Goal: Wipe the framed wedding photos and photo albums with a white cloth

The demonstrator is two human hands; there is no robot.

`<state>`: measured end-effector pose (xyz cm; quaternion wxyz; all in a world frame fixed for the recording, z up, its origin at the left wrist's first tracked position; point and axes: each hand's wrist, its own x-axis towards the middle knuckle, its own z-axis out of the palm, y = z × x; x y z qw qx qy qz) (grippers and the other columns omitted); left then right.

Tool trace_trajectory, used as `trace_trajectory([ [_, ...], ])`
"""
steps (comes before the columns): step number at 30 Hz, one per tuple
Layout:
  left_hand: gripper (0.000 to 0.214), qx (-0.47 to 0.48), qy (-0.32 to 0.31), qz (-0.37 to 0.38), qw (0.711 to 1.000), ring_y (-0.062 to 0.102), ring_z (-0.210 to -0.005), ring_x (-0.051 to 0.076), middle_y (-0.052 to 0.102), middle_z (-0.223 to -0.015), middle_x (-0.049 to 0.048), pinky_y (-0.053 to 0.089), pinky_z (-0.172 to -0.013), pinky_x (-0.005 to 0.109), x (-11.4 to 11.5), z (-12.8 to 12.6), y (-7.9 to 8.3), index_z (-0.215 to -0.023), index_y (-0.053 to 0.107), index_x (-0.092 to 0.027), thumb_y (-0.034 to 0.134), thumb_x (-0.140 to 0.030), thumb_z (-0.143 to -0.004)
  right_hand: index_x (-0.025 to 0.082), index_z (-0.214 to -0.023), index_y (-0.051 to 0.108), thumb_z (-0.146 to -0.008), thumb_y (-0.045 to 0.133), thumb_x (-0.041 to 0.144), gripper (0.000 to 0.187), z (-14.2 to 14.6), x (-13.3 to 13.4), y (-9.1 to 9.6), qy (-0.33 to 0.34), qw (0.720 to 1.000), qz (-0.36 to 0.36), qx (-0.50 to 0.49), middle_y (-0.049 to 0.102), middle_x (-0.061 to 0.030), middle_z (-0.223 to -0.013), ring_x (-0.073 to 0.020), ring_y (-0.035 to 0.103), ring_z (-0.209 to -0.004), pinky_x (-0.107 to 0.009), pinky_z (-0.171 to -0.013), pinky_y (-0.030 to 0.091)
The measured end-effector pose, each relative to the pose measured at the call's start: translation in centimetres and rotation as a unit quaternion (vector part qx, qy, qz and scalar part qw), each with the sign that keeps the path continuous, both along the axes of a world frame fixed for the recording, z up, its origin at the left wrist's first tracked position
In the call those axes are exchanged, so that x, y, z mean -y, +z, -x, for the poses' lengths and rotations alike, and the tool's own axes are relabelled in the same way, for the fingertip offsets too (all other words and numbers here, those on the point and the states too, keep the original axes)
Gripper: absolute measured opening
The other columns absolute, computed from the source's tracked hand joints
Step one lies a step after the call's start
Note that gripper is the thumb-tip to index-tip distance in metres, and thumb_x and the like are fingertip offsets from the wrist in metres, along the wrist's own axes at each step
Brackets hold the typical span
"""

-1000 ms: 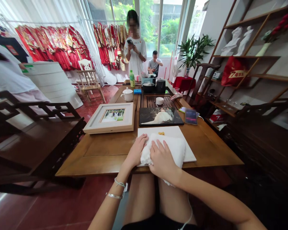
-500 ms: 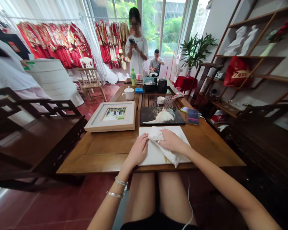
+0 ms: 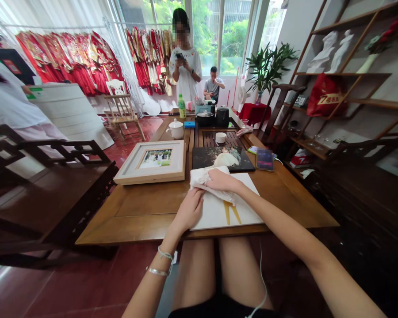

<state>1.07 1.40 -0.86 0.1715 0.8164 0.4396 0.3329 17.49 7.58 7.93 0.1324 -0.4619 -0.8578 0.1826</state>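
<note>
A white cloth (image 3: 215,181) lies bunched on the far left part of a white board (image 3: 215,216). My right hand (image 3: 220,180) grips the cloth and presses it against the board. My left hand (image 3: 190,207) rests flat at the board's left edge, fingers stretched out, the tips touching or just beside the cloth. Two tan strips (image 3: 231,214), spread like a V upside down, show on the board below the cloth; their upper ends are covered. Just beyond lies a dark photo panel (image 3: 242,160) with a pale dress in it.
A framed photo (image 3: 152,161) lies to the left on the wooden table (image 3: 142,221). A phone (image 3: 265,159) stands to the right. Farther back are a white teapot (image 3: 175,129), a small white cup (image 3: 220,138) and a green bottle (image 3: 181,106). A person (image 3: 185,66) stands behind the table.
My right hand has moved the cloth up and left across the board, uncovering the tan strips. The cloth's far edge now overlaps the photo panel. My left hand stays at the board's edge.
</note>
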Motion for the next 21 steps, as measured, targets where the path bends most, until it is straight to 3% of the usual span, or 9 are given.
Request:
trace_trajectory([
  [5,0.037,0.013,0.005,0.004,1.000,0.038,-0.137,0.024,0.048,-0.140,0.0139,0.029,-0.115,0.052,-0.1,0.0,-0.6,-0.127,0.052,-0.017,0.035,-0.019,-0.095,0.013,-0.096,0.068,-0.074,0.052,0.014,0.028,-5.4,0.8,-0.9,-0.044,0.998,-0.027,-0.022,0.072,-0.0123,-0.105,-0.0261,0.065,-0.096,-0.031,-0.088,0.047],
  [10,0.037,0.007,0.011,0.016,1.000,0.037,-0.138,0.024,0.048,-0.141,0.0146,0.027,-0.116,0.052,0.0,0.0,-0.7,-0.127,0.053,-0.016,0.035,-0.021,-0.096,0.008,-0.124,0.056,-0.071,0.050,0.012,0.053,-9.4,1.9,-2.6,-0.113,0.991,-0.059,-0.047,0.061,-0.0178,-0.127,-0.0312,0.056,-0.117,-0.045,-0.102,0.041],
  [15,0.037,0.004,0.015,0.019,1.000,0.037,-0.138,0.024,0.047,-0.142,0.0146,0.026,-0.117,0.052,0.1,-0.1,-0.4,-0.127,0.052,-0.015,0.035,-0.020,-0.095,0.011,-0.131,0.053,-0.067,0.050,0.010,0.064,-10.0,6.0,-3.9,-0.090,0.991,-0.069,-0.066,0.057,-0.0160,-0.133,-0.0304,0.047,-0.128,-0.052,-0.111,0.030],
  [18,0.037,0.004,0.017,0.019,1.000,0.037,-0.138,0.024,0.047,-0.142,0.0147,0.027,-0.117,0.051,0.1,-0.1,-0.4,-0.127,0.053,-0.015,0.035,-0.019,-0.095,0.011,-0.132,0.053,-0.065,0.048,0.008,0.067,-9.4,9.8,-3.5,-0.045,0.994,-0.062,-0.074,0.056,-0.0159,-0.134,-0.0301,0.047,-0.129,-0.054,-0.113,0.025],
  [21,0.037,-0.001,0.019,0.019,1.000,0.037,-0.138,0.024,0.047,-0.142,0.0147,0.026,-0.117,0.051,0.1,-0.1,-0.5,-0.127,0.053,-0.015,0.035,-0.019,-0.095,0.016,-0.132,0.054,-0.067,0.049,0.008,0.065,-8.8,12.9,-2.4,-0.005,0.996,-0.037,-0.076,0.057,-0.0138,-0.134,-0.0299,0.049,-0.127,-0.053,-0.111,0.030],
])
